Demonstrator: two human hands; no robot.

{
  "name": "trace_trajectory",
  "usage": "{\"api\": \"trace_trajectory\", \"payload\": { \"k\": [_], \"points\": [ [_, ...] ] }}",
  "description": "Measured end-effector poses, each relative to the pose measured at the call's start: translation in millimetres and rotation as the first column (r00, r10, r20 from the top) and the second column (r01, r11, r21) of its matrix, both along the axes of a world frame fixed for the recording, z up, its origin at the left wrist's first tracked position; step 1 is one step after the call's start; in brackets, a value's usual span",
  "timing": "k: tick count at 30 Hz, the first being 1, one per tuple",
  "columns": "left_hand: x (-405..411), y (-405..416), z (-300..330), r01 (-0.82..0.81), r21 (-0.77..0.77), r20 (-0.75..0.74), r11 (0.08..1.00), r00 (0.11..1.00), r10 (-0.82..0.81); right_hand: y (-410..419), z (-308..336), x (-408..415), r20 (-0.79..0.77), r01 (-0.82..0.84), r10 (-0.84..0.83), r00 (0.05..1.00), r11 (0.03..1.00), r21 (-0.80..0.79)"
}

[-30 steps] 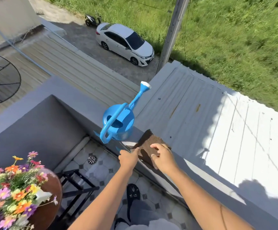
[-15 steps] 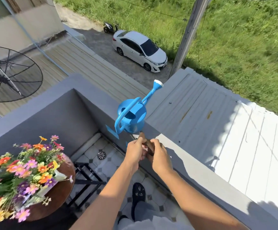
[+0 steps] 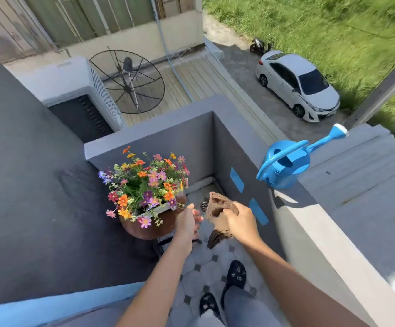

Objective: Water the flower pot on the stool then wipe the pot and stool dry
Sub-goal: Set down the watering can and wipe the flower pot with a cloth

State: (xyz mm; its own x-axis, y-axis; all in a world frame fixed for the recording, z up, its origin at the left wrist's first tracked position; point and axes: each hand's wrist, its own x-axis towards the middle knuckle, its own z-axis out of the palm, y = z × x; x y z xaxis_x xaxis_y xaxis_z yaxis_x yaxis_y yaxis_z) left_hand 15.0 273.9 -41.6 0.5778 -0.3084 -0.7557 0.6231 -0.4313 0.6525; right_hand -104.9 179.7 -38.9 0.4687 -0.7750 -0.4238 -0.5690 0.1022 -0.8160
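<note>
Head view: watering judged done, wiping of pot and stool not yet begun. Grey balcony wall (image 3: 293,208) as landmark, blue watering can (image 3: 285,167) parked on top, contents unseen; brown flower pot (image 3: 154,223) full of blooms inside the corner, stool beneath mostly hidden. Right hand (image 3: 241,223) gripping brown cloth (image 3: 220,208) near pot, left hand (image 3: 188,220) loose, empty.

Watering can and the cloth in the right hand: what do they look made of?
Watering can: seemingly moulded plastic, uniform glossy blue with soft highlights. Cloth: looks like a soft brown fabric, matte and rumpled, drooping from the right hand; the exact weave is too blurred to tell.
</note>
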Motion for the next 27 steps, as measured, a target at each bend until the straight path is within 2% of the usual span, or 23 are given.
{"api": "trace_trajectory", "payload": {
  "k": [2,6,10,15,22,27],
  "points": [
    [16,12,-10,-0.045,0.019,-0.002,0.999,0.999,0.045,1,-5,11,-0.005,0.043,-0.043,0.999,0.995,0.093],
    [55,23,-41,-0.253,0.029,-0.085,0.967,0.963,0.255,1,-13,26,-0.025,0.072,-0.068,0.997,0.969,0.237],
    [84,10,-68,-0.426,0.028,-0.119,0.904,0.897,0.427,-7,-21,41,-0.007,0.102,-0.105,0.994,0.941,0.322],
    [104,-11,-84,-0.529,0.070,-0.116,0.846,0.838,0.534,-35,-27,62,-0.005,0.073,-0.076,0.997,0.938,0.339],
    [112,-7,-103,-0.593,0.079,-0.008,0.802,0.804,0.595,-56,-28,90,0.125,-0.073,0.027,0.992,0.922,0.380],
    [118,8,-67,-0.540,0.036,0.038,0.841,0.842,0.539,-56,-17,110,0.205,-0.139,0.061,0.977,0.910,0.390]
  ]
}}
